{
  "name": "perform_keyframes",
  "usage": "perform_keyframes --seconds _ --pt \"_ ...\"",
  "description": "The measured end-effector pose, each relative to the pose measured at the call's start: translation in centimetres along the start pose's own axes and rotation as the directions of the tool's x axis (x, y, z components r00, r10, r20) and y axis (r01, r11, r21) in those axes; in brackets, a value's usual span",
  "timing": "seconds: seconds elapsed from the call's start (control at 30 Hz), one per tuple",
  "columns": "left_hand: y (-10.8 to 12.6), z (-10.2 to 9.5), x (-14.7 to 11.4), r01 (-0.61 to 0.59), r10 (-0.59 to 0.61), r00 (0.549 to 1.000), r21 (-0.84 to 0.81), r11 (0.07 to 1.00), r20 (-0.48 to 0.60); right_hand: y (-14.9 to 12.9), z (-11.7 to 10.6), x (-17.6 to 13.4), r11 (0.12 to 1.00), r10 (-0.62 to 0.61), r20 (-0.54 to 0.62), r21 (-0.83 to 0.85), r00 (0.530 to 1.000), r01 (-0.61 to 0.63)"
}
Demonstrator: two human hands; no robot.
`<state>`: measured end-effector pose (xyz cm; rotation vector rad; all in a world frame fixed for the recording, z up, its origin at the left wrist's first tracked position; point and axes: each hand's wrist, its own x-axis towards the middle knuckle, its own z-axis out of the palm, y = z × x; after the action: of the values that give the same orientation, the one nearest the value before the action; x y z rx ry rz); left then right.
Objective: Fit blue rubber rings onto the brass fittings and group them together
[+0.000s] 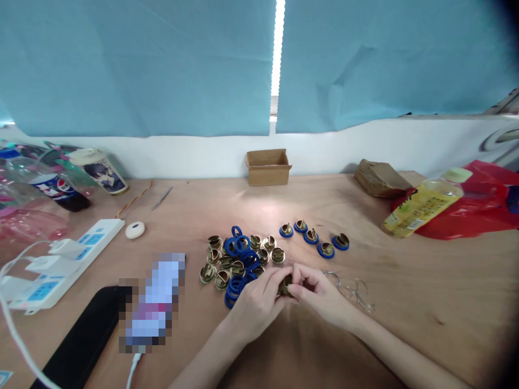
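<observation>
My left hand [258,298] and my right hand [320,294] meet near the front middle of the table, fingers closed around a small brass-coloured round metal fitting [285,285]. My fingers hide most of it. Just beyond and left of my left hand is a pile of similar round metal fittings [221,279], their upright tabs showing. Blue rings [233,292] lie among them, some right beside my left hand. Farther back to the right, several fittings with blue rings around their bases [326,249] stand apart. Thin silvery wire rings [357,292] lie beside my right forearm.
At the left are a power strip [87,248], a phone with a blurred screen [156,302], a black case [87,335], bottles and a cup [99,170]. A small cardboard box [268,175] stands at the back. A yellow-labelled bottle [424,208] leans on a red bag [478,208] at right.
</observation>
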<state>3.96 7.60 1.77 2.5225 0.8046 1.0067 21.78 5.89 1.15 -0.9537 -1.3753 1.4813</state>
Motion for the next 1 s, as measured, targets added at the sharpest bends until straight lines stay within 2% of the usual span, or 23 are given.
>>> perform_keyframes --seconds 0.87,1.0 --pt "-0.11 0.32 -0.27 0.011 -0.011 1.000 -0.047 0.999 -0.002 -1.01 0.24 -0.07 0.992 0.059 -0.021 -0.111 0.998 -0.061" --pt "-0.15 0.45 -0.26 0.070 -0.069 0.998 -0.133 0.989 0.013 -0.93 0.30 -0.15 0.982 0.030 -0.051 -0.187 0.998 -0.039"
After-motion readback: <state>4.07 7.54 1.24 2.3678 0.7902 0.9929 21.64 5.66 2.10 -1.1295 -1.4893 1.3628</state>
